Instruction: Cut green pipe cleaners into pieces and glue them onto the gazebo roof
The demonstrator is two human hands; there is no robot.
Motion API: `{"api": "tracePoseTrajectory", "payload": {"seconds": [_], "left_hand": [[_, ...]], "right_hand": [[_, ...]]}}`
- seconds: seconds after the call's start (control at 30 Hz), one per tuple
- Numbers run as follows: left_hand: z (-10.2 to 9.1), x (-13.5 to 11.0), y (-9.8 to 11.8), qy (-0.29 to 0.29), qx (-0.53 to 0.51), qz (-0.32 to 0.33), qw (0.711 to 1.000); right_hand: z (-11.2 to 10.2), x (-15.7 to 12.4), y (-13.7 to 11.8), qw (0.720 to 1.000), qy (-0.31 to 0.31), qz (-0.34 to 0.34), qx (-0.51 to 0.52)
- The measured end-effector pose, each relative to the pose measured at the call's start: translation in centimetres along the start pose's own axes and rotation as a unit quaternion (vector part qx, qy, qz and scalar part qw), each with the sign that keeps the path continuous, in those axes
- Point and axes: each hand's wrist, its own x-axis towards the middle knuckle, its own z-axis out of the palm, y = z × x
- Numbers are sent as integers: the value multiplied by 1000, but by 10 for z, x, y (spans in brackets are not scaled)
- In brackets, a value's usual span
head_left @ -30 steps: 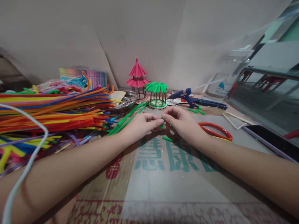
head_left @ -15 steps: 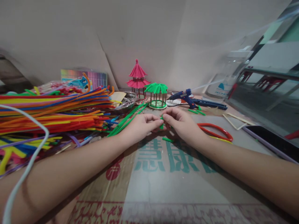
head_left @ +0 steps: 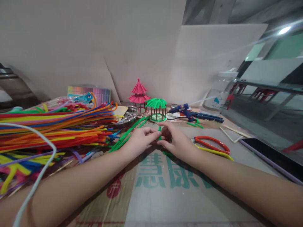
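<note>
At left hand (head_left: 141, 139), green strip (head_left: 159, 129) stands upright.

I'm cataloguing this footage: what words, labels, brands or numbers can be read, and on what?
"慧", probably: large teal character on the work surface.
Further teal characters: partly covered by the right arm, unclear.
Red circle: print too blurred.
Clear container: lettering too blurred.
Glue gun: label too small.

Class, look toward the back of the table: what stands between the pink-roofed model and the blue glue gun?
In the head view, the green-roofed model stands between the pink-roofed model and the blue glue gun.
</note>
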Motion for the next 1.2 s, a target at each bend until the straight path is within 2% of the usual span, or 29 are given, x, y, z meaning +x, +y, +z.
{"api": "tracePoseTrajectory", "payload": {"seconds": [0.33,0.87,1.03,1.2], "left_hand": [[-1,-2,2,10,16,17,1000],[-2,1,-2,-3,19,3,1000],[-1,0,-1,-10,5,-8,1000],[0,-2,3,31,-7,21,999]], "right_hand": [[-1,-1,-4,999,3,-34,-12],[1,-2,-1,999,11,-32,-14],[1,-1,-2,1000,10,-13,-3],[-1,-1,-6,999,1,-5,35]]}}
